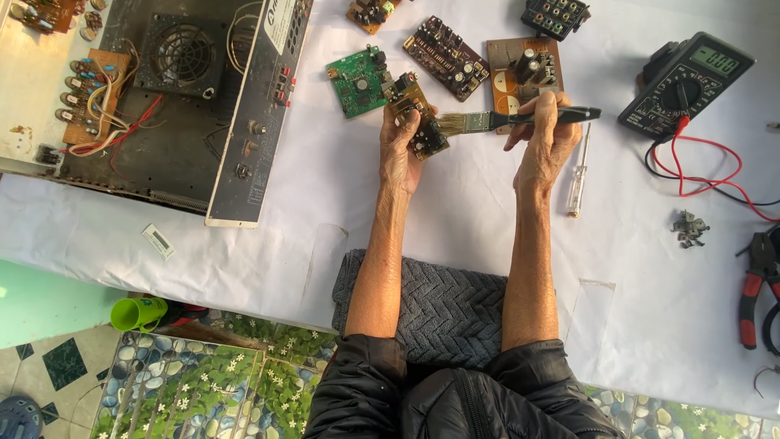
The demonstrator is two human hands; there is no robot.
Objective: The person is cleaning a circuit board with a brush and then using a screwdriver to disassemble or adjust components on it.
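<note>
Right now the person's left hand point(400, 150) is closed around a small brown circuit board point(417, 118), holding it up off the white table cover point(455, 244) with its component side turned toward the other hand. The right hand point(546, 134) grips the black handle of a paintbrush point(508, 119), fingers wrapped snugly, and the pale bristles sit just beside the board's edge, touching it or very nearly; I cannot tell which from here.

By the look of it, the brushing of this board is under way, not finished. Whether any dust has come off is too fine to make out.

Beyond the left hand lies a green circuit board point(356, 81), and beyond the gap between the hands a dark board point(445, 57); behind the right hand rests a tan board point(520, 69) with capacitors. Two more boards sit farther off at the far edge. I cannot say which of these have been cleaned; I would guess that several remain.

Just outside the right hand lies a clear-handled screwdriver point(578, 183), untouched. Farther out on that side is a multimeter point(685, 81) with red and black leads, a small metal part point(690, 228), and red-handled pliers point(756, 293). Well out past the left hand sits an opened amplifier chassis point(179, 97), its fan and wiring exposed.
</note>
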